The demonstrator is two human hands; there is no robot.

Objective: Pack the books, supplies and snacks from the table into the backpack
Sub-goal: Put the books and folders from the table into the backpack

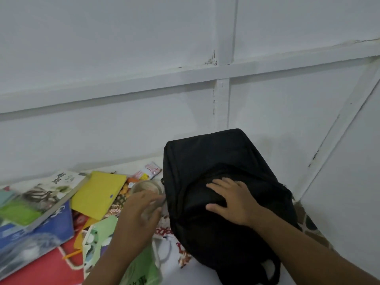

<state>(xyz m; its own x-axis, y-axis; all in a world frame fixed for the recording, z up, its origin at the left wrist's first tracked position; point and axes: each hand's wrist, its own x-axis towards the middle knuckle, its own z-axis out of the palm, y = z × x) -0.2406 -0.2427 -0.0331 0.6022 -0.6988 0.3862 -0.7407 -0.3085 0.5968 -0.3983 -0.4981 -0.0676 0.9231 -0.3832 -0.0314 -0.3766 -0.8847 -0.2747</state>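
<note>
Fabric of the black backpack [222,161] looks soft and floppy under the flat, spread fingers [218,183] of the right hand [232,200], while the left hand [137,217], beside its zipper edge, is too blurred to tell if it grips anything.

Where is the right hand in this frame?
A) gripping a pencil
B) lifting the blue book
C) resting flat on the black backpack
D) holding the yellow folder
C: the right hand lies palm down with spread fingers on the front of the black backpack, holding nothing, while the yellow folder lies untouched on the table.
</note>
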